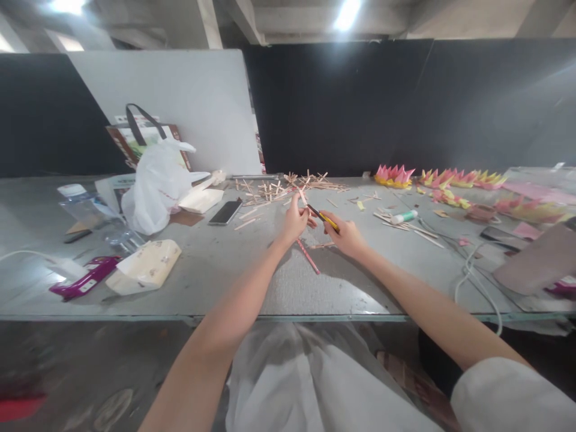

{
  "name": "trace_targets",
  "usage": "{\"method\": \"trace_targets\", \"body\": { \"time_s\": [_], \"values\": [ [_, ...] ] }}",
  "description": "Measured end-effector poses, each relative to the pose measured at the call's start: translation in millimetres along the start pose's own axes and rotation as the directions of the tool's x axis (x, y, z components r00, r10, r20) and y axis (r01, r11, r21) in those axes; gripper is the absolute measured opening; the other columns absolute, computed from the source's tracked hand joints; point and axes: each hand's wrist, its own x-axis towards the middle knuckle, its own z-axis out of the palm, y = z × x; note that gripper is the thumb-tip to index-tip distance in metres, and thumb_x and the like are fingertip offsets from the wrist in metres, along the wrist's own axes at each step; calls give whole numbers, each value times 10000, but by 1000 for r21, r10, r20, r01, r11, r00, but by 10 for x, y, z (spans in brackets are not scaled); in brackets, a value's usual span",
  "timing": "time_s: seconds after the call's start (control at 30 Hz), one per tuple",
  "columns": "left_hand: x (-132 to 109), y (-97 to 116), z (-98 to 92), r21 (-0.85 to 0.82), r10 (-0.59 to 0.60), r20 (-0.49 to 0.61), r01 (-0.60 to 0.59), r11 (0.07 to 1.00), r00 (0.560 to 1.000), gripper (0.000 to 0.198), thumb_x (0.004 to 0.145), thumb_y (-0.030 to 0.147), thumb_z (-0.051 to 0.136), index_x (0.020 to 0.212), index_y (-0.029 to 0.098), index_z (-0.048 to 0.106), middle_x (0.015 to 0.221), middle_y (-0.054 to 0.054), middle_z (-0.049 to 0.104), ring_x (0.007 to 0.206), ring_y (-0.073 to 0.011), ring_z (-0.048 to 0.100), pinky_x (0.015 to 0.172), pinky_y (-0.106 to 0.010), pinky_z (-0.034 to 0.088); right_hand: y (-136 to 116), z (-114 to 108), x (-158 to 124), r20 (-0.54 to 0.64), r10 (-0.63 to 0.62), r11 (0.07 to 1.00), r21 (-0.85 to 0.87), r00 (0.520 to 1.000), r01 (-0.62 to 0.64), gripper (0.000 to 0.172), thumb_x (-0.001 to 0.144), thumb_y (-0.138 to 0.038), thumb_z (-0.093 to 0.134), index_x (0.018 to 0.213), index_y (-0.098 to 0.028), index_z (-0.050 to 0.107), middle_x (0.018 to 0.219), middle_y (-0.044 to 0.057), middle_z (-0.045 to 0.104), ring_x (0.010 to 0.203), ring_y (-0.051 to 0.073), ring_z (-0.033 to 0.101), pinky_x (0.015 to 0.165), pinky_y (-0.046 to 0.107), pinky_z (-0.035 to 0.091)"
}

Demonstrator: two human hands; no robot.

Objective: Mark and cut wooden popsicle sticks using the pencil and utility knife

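Over the middle of the grey table, my left hand [297,222] is closed on a thin wooden stick [302,195] whose end stands up past the fingers. Wrapped in my right hand [351,239] is a yellow and black utility knife [330,221], its front end pointing up and left at the fingers of my left hand. Whether the blade touches the stick, I cannot tell. Below my left hand a red patterned strip [308,257] slants down to the tabletop. Beyond both hands lies a loose heap of thin wooden sticks [271,190], some joined as crosses.
A phone [225,212], a white plastic bag [155,186], a clear bottle [96,219], a tissue pack [144,267] and a purple power strip [85,279] lie left. Rightward are a glue stick [404,217], pink-yellow paper flowers [393,176] and a white cable [470,270].
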Motion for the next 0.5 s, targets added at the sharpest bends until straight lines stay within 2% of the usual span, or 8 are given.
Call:
{"method": "trace_targets", "body": {
  "time_s": [0.3,0.4,0.5],
  "values": [
    [1,-20,6,14,9,6,-9,1000,1000,550,1017,300,594,1508,228,357,852,-32,738,545,-152,706,577,-257,578,33,34,0,-8,4,1000,30,1000,-4,506,1013,-322,492,1489,-215,627,808,46,745,631,161,623,696,225,471],
    [2,-42,-5,30,5,-4,-5,1000,1000,513,1001,301,615,1473,249,418,897,-32,736,574,-160,723,589,-265,583,30,51,6,-14,1,997,73,1000,0,518,1005,-312,500,1496,-203,626,801,41,741,614,154,607,683,221,461],
    [6,-64,-12,64,28,-11,-27,998,1000,431,1004,291,597,1414,258,472,1003,-52,736,619,-158,743,598,-262,592,30,66,7,-5,-10,999,44,1000,11,528,1023,-308,473,1523,-193,598,810,42,744,624,152,615,685,223,455]
  ]
}}
